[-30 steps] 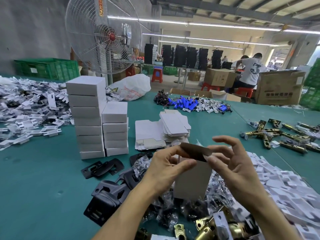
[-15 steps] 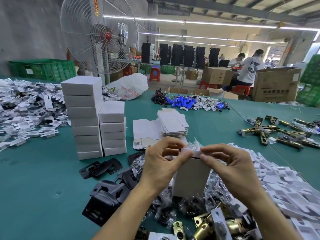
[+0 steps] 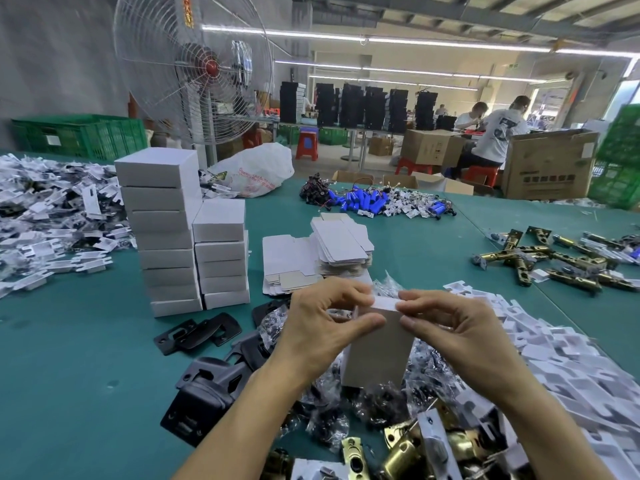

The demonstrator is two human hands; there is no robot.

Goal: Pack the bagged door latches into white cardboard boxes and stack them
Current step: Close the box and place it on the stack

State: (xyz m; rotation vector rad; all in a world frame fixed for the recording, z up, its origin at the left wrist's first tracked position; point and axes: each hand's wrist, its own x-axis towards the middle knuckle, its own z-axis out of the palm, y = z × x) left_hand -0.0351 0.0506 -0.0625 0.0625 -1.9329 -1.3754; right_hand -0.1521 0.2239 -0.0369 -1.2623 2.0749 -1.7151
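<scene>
Bagged door latches (image 3: pixel 377 403) are lying in a loose heap of clear bags on the green table (image 3: pixel 69 375), right under the wrists. Bare brass latches (image 3: pixel 405 452) are sitting nearest the camera, and black latch plates (image 3: pixel 197 403) are spreading out to the left. White card inserts (image 3: pixel 571 368) are banking up along the right. A white cardboard box (image 3: pixel 377 355) is standing upright in the heap, its lower end crowded by bags. The left hand (image 3: pixel 318 327) is pinching the box's upper left edge between curled fingers and thumb. The right hand (image 3: pixel 460 327) is pinching the top flap (image 3: pixel 386 303) from the other side, so the two sets of fingertips are almost meeting. The flap is lying across the opening, so what the box is holding cannot be told. Just beyond the hands, flat box blanks (image 3: pixel 341 244) are resting in low piles. Left of them, closed white boxes are standing in two touching columns, a taller stack (image 3: pixel 162 230) and a shorter stack (image 3: pixel 221 254) to its right. More brass latches (image 3: pixel 554 261) are lying scattered far right, well apart from the heap. Blue cylinders (image 3: pixel 363 202) and a white plastic bag (image 3: pixel 256 171) are sitting near the table's far edge. Behind these a caged fan (image 3: pixel 194 67) is standing, and seated people (image 3: pixel 495 133) are working among brown cartons (image 3: pixel 547 164).
</scene>
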